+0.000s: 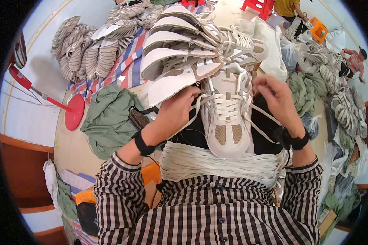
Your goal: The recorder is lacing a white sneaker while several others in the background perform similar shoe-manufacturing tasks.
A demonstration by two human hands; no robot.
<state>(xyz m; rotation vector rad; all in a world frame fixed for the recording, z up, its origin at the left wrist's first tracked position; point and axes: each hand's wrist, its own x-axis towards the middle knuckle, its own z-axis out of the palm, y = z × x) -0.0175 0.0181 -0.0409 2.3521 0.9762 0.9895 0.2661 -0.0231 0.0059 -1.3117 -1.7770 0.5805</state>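
A beige and white lace-up sneaker [227, 130] lies in front of me, toe toward my body. Its pale shoelace [226, 108] crosses the tongue, and a loose end runs down each side. At the sneaker's left edge, my left hand [178, 107] has its fingers closed beside the lace; their tips are partly hidden. My right hand [276, 100] is on the other side near the collar, fingers curled together with the thumb. What it pinches, if anything, cannot be made out. Just beyond, several flat shoe uppers [173, 57] are stacked overlapping, leaning left.
A bundle of pale laces [216, 161] lies across my lap. Stacked shoe uppers [75, 51] rest on striped cloth at the far left. Near them are a green cloth [110, 118] and a red round-based stand [74, 112]. More shoe bundles [347, 106] and other people [353, 61] are at the right.
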